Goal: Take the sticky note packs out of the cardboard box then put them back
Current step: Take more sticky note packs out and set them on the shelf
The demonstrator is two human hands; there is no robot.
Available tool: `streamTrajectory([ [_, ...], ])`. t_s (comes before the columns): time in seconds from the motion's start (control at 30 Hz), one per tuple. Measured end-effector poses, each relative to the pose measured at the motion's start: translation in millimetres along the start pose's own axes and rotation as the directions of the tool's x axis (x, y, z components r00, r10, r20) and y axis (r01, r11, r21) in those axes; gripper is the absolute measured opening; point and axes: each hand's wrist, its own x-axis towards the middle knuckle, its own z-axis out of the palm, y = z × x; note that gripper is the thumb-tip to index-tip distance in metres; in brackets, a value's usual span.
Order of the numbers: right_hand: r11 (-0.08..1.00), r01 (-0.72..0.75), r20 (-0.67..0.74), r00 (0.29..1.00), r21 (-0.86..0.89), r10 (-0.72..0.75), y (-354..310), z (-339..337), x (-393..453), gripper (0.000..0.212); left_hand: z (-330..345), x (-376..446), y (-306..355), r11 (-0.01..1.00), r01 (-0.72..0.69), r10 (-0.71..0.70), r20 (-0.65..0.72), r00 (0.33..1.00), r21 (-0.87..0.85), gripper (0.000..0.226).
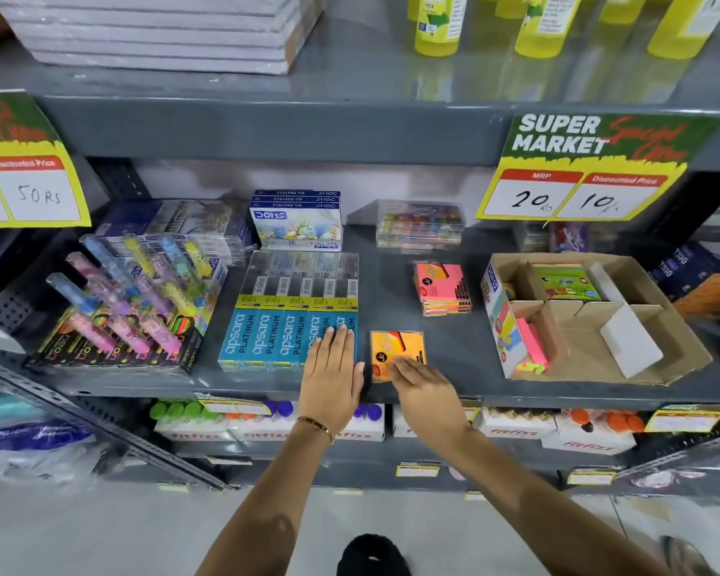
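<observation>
An orange sticky note pack (pixel 395 347) lies flat on the grey shelf (pixel 454 359) near its front edge. My right hand (pixel 422 388) rests on the pack's near corner, fingers on top of it. Flat and empty, my left hand (pixel 333 367) lies with its fingers together on the blue Apsara pencil boxes (pixel 283 334) just left of the pack. A stack of pink sticky note packs (pixel 443 288) sits further back on the shelf. The open cardboard box (pixel 591 322) stands to the right, with a green pack (pixel 566 282) and pink notes (pixel 531 345) inside.
Highlighter packs (pixel 129 301) fill the shelf's left side. Doms crayon boxes (pixel 296 222) and a clear case (pixel 418 224) stand at the back. A price sign (pixel 582 168) hangs from the upper shelf. Bottles (pixel 437 22) stand above. Bare shelf lies between the orange pack and the box.
</observation>
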Motion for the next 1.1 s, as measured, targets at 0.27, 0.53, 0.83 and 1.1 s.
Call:
streamTrajectory([
  [0.27,0.934,-0.288,-0.082,0.947,0.211,0.311,48,-40,51,0.051,4,3,-1,1.000,0.022,-0.022,0.003,1.000,0.007,0.066],
  [0.53,0.971,-0.238,0.137,0.961,-0.035,0.241,86,-37,86,0.067,4,2,-1,1.000,0.014,-0.014,0.004,1.000,-0.002,0.064],
  [0.83,0.974,-0.223,-0.030,0.974,0.033,0.224,87,-49,73,0.067,2,3,0,1.000,0.027,-0.027,0.025,0.999,-0.004,0.066],
  [1.1,0.984,-0.175,-0.286,0.943,0.012,0.171,63,-40,-5,0.061,5,3,2,0.998,0.022,-0.022,-0.004,1.000,0.055,0.054],
])
